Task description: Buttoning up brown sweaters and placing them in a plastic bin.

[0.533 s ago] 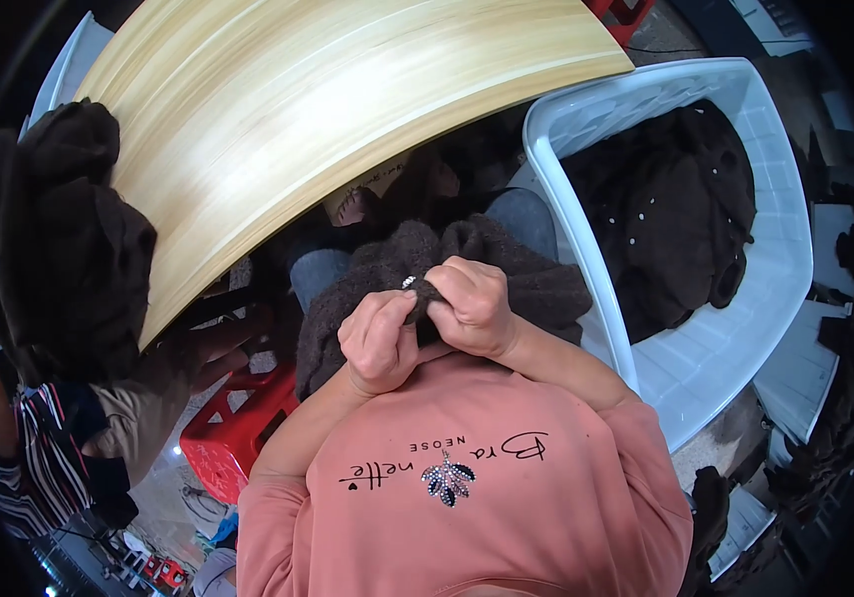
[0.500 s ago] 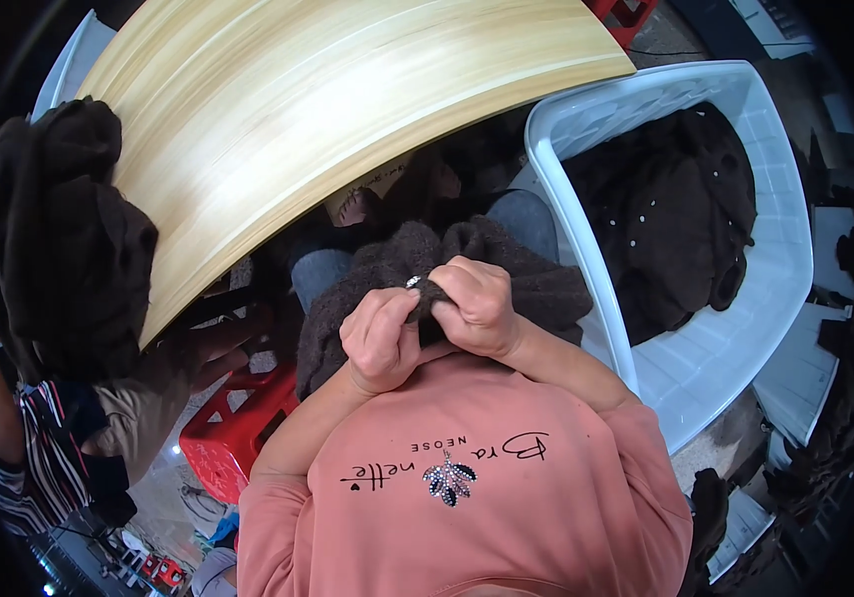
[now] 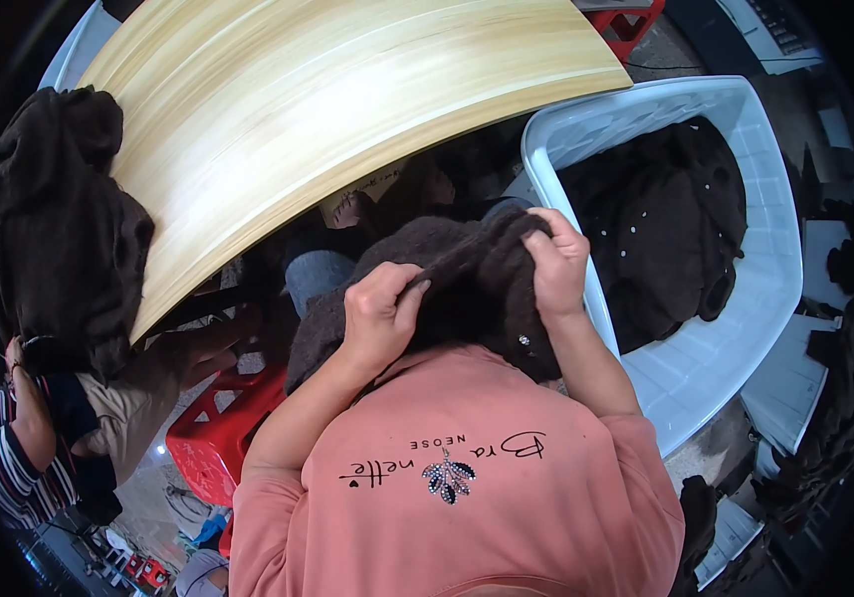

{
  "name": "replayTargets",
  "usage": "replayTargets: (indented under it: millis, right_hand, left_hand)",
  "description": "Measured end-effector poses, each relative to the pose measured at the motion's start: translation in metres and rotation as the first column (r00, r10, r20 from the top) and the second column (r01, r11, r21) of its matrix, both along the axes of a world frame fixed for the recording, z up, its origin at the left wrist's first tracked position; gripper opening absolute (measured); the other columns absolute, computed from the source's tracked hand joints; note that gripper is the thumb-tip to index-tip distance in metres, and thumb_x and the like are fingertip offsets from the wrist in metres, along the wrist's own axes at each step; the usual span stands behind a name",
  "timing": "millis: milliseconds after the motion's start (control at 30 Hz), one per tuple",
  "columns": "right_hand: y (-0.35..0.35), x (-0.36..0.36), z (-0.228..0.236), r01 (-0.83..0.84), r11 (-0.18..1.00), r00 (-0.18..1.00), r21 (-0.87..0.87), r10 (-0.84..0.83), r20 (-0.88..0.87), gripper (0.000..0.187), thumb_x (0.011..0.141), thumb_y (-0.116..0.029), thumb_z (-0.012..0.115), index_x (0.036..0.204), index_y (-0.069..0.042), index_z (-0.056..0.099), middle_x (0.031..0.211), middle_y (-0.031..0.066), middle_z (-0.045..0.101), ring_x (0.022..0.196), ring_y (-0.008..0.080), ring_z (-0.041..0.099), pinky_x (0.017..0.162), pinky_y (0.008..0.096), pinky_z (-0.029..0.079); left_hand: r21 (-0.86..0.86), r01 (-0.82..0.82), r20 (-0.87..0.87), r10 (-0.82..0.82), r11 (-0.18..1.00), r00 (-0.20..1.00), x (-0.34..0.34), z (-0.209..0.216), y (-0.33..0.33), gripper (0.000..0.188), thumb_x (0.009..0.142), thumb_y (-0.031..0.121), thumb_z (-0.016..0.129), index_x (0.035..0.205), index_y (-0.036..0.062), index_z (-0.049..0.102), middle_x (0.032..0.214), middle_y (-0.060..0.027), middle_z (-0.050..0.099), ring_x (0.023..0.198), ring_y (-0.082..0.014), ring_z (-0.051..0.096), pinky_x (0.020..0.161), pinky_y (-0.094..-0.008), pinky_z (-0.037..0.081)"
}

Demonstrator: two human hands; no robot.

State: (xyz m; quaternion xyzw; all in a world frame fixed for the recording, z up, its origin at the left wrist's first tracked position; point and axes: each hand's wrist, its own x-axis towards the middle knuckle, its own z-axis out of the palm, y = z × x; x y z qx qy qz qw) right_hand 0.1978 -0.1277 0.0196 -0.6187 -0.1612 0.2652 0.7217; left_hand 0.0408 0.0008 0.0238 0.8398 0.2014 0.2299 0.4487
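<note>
A dark brown knitted garment (image 3: 417, 245) lies over my lap, with part of it raised between my hands. My left hand (image 3: 379, 310) pinches its edge near the middle. Further right and a little higher, my right hand (image 3: 558, 261) grips the same edge, so a band of fabric is stretched between the two. Below my right hand a shiny button (image 3: 525, 341) shows on the cloth. The rest of the garment hangs in folds toward my body, and its lower part is hidden.
A wood-grain table (image 3: 347, 90) stands ahead. On my right, a pale blue plastic tub (image 3: 681, 403) holds dark garments (image 3: 646, 229) with light buttons. More dark cloth (image 3: 54, 219) drapes over the table's left end, beside a person in a striped top (image 3: 24, 448). A red stool (image 3: 223, 423) is at my left.
My hands have moved apart, the right one going up and to the right, stretching the garment's edge. The shiny button now lies lower right. At far left, the other person's arm has moved.
</note>
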Motion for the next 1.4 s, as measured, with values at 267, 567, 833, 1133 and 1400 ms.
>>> replayTargets:
  millis: [267, 567, 833, 1133, 1400]
  right_hand:
    - [0.007, -0.005, 0.026, -0.286, 0.878, 0.492, -0.383, 0.478, 0.728, 0.037, 0.067, -0.003, 0.063, 0.104, -0.002, 0.056, 0.110, 0.0150, 0.055, 0.105, 0.0316, 0.051, 0.091, 0.0386, 0.037]
    - [0.014, -0.020, 0.012, -0.581, 0.773, 0.670, -0.254, 0.632, 0.390, 0.006, 0.079, -0.004, 0.058, 0.082, 0.001, 0.056, 0.073, 0.0108, 0.057, 0.068, 0.0257, 0.055, 0.063, 0.0319, 0.044]
    - [0.016, -0.038, 0.008, -0.380, 0.897, 0.637, -0.227, 0.432, 0.638, 0.005, 0.075, -0.003, 0.057, 0.078, -0.001, 0.055, 0.070, 0.0118, 0.054, 0.066, 0.0297, 0.055, 0.061, 0.0358, 0.043]
    - [-0.009, -0.017, 0.000, -0.233, 0.857, 0.683, -0.459, 0.480, 0.550, 0.048, 0.064, -0.007, 0.072, 0.107, 0.000, 0.052, 0.100, 0.0138, 0.055, 0.092, 0.0278, 0.056, 0.080, 0.0334, 0.046]
    - [-0.038, -0.015, -0.012, -0.341, 0.867, 0.855, -0.364, 0.447, 0.263, 0.024, 0.076, 0.006, 0.056, 0.099, 0.003, 0.059, 0.095, 0.0127, 0.064, 0.088, 0.0202, 0.062, 0.080, 0.0273, 0.046]
  left_hand:
    - [-0.182, 0.056, -0.050, -0.066, 0.982, 0.997, 0.007, 0.014, 0.005, 0.008, 0.074, -0.002, 0.062, 0.080, -0.0031, 0.057, 0.067, -0.0068, 0.053, 0.064, -0.0156, 0.051, 0.061, -0.0248, 0.042]
    - [-0.456, 0.067, -0.098, -0.126, 0.888, 0.987, -0.001, 0.019, 0.002, 0.009, 0.079, 0.004, 0.063, 0.084, -0.0023, 0.059, 0.071, -0.0059, 0.061, 0.066, -0.0089, 0.054, 0.060, -0.0238, 0.044]
    - [-0.628, 0.049, -0.167, -0.196, 0.777, 0.966, 0.004, 0.011, -0.002, 0.011, 0.073, 0.004, 0.062, 0.078, -0.0046, 0.059, 0.067, -0.0032, 0.059, 0.065, -0.0068, 0.052, 0.058, -0.0228, 0.043]
    - [-0.877, 0.005, -0.004, -0.018, 0.480, 1.000, -0.008, 0.030, 0.030, 0.007, 0.078, 0.004, 0.061, 0.081, -0.0025, 0.062, 0.075, -0.0060, 0.064, 0.060, -0.0087, 0.057, 0.058, -0.0210, 0.047]
    - [-0.790, 0.110, 0.212, 0.102, 0.603, 0.972, -0.013, 0.025, 0.047, 0.011, 0.076, 0.000, 0.057, 0.085, -0.0023, 0.062, 0.092, -0.0131, 0.063, 0.087, -0.0147, 0.058, 0.085, -0.0292, 0.044]
